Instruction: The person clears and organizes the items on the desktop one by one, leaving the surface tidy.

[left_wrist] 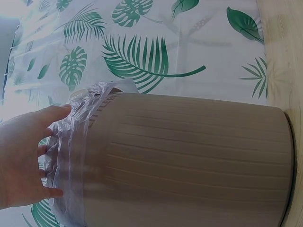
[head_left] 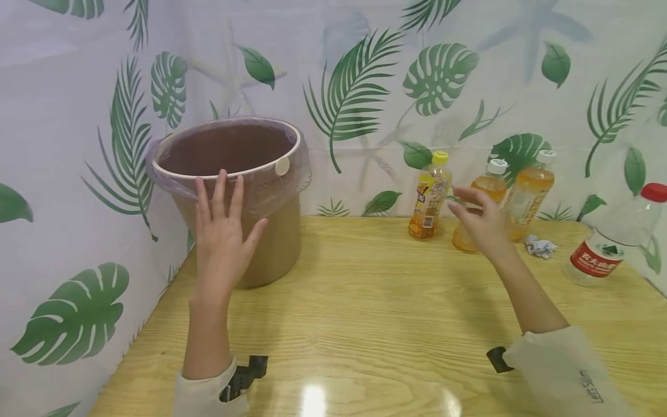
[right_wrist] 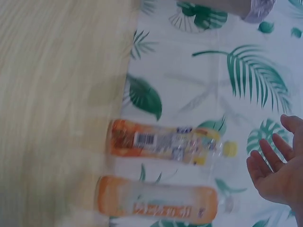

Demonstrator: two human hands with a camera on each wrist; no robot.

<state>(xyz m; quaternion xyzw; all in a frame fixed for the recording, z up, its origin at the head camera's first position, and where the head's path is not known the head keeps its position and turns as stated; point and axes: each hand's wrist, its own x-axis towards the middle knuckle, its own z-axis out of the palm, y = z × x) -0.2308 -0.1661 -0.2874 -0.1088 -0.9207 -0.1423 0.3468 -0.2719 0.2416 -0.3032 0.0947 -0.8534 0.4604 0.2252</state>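
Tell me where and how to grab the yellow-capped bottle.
Take the yellow-capped bottle around its upper body, probably from the front-left: it stands upright and narrows toward the cap, with the patterned sheet behind and a white-capped bottle to its right.

Light yellow wood-grain tabletop [head_left: 354,301], glossy, two bright glare spots at the near edge. White backdrop sheet with green leaf prints [head_left: 359,191] along the back and left side; monstera and palm fronds, plus faint starfish, one bluish at upper right. Crumpled white paper ball [head_left: 541,247] near the table's back edge. Right of it, apart: large transparent plastic bottle with red cap and red label [head_left: 599,255], standing on the wood.
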